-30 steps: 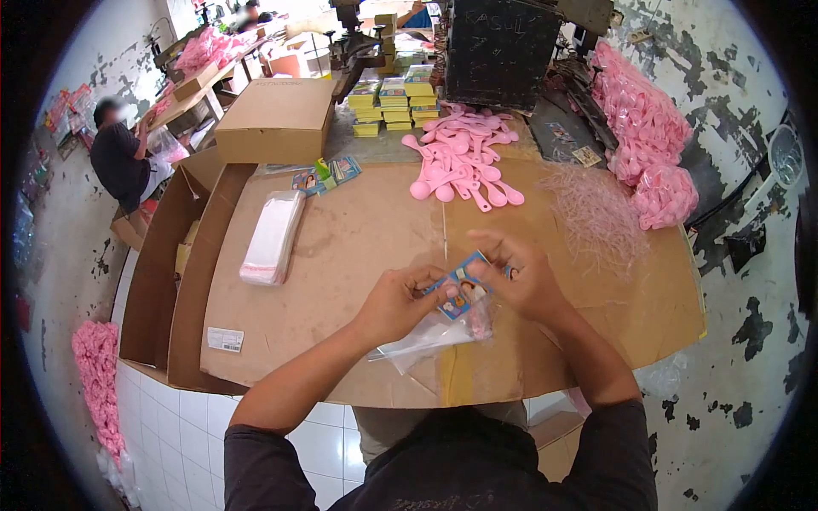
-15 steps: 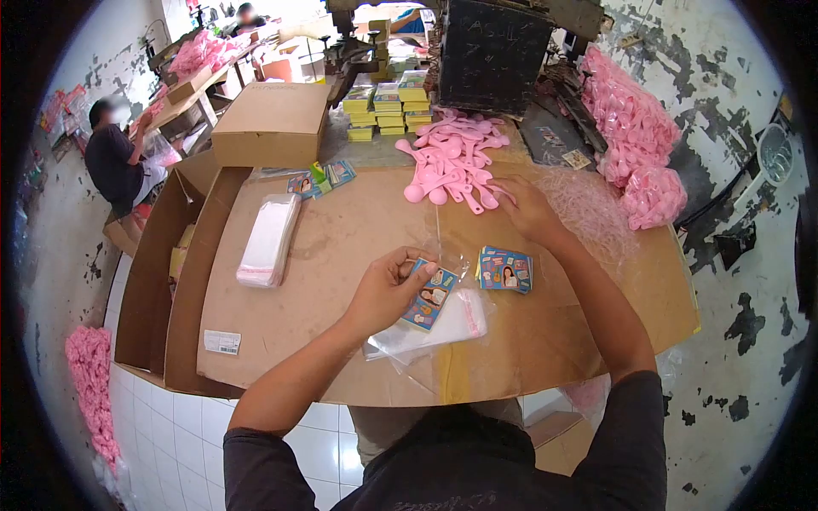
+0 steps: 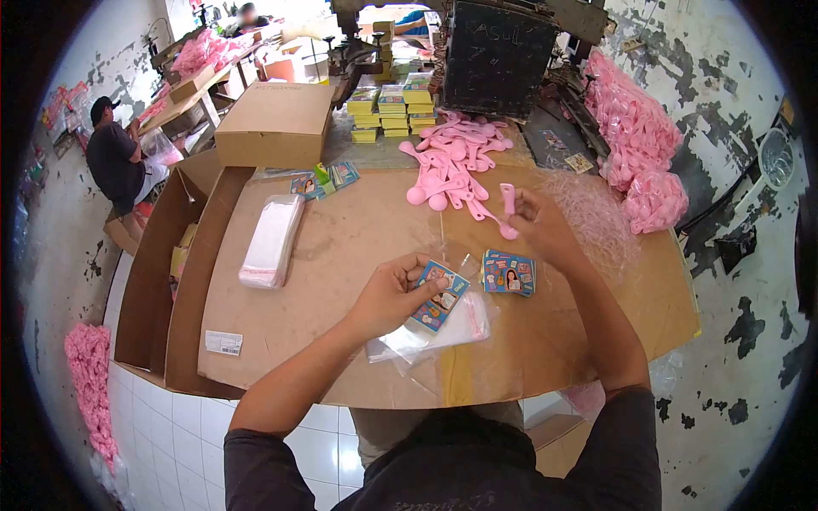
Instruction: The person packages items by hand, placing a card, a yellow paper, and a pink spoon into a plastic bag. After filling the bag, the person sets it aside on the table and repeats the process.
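Note:
My left hand is closed on a blue printed card, the thumb lying across its face. Below the card lies a stack of clear plastic bags with a pink-striped edge. My right hand pinches a small pink spoon, one end of which stands up above the fingers. To its left spreads a pile of pink spoons, and one spoon at the pile's near end lies close to my fingertips. A stack of blue cards sits between my two hands.
Another stack of clear bags lies left. An open carton runs along the left edge; a closed box stands behind. Card stacks and a black machine are at the back. A person sits far left.
My right hand has drawn back from the spoon pile toward me, bringing a pink spoon. The card in my left hand has shifted slightly right.

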A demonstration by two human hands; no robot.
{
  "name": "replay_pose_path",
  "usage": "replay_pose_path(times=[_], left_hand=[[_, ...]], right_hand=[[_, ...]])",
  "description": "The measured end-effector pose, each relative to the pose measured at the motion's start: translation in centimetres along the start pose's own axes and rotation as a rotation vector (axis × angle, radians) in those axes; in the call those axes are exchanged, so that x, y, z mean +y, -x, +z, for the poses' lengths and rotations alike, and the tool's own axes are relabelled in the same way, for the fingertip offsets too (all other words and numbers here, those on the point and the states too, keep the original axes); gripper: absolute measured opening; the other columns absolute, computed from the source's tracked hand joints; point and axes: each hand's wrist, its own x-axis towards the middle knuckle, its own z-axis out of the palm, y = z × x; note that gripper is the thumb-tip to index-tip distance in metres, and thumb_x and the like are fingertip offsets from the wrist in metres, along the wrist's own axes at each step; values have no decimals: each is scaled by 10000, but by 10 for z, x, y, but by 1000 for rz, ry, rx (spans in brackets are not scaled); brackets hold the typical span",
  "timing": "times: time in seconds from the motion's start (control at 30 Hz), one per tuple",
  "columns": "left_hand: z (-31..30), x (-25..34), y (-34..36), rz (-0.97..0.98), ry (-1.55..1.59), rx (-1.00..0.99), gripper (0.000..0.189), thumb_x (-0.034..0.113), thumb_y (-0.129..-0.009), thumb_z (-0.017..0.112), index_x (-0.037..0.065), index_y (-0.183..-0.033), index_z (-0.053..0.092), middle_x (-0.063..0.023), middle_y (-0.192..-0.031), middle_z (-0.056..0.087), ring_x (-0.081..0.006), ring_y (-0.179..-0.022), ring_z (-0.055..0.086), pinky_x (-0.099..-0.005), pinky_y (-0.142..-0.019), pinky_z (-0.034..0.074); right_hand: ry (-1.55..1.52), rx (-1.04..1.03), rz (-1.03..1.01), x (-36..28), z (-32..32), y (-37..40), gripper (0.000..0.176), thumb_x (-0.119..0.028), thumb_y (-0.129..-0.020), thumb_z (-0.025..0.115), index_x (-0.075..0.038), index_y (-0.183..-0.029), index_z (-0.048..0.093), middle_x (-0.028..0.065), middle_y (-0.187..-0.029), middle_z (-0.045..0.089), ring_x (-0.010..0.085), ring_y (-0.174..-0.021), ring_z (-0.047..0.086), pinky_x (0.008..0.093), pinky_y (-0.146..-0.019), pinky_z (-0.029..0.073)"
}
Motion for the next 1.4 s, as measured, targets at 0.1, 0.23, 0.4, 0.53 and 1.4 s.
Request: replay_pose_path(times=[0.1,0.23,0.4,0.53,1.4], left_hand=[[4,-1,1,25,22,-12,266,138,-1009,677,3,-1234,634,-29,-968,737,-52,-836,656,-232,-713,549],[4,-3,1,25,5,-47,265,142,-1014,670,1,-1236,641,-35,-990,738,-57,-860,655,-229,-744,548],[4,-1,3,29,-22,-74,288,169,-1032,646,0,-1265,649,-34,-1022,744,-45,-853,649,-225,-757,548],[6,7,6,7,-32,-51,303,180,-1042,632,5,-1288,656,-19,-997,742,-31,-843,634,-221,-739,537],[-1,16,12,440,-267,-19,443,-4,-964,566,17,-1406,546,-128,-1434,592,-170,-1285,574,-317,-1047,477]], right_hand=[[-359,-99,-26,-43,26,24,425,-2,-903,697,-4,-1300,546,66,-1068,641,123,-955,651,299,-846,531],[-449,-43,-168,-65,42,38,625,66,-921,665,-1,-1478,390,70,-1157,616,131,-1036,639,292,-884,537],[-398,-37,-204,-71,55,43,691,33,-918,692,-36,-1510,342,86,-1124,600,148,-1007,675,285,-820,562],[-438,35,-231,-65,66,47,653,14,-927,698,-38,-1493,376,79,-1078,596,147,-993,691,272,-786,575],[539,7,-735,-139,22,54,119,-92,-836,775,-57,-948,751,90,-922,692,278,-868,655,397,-767,500]])
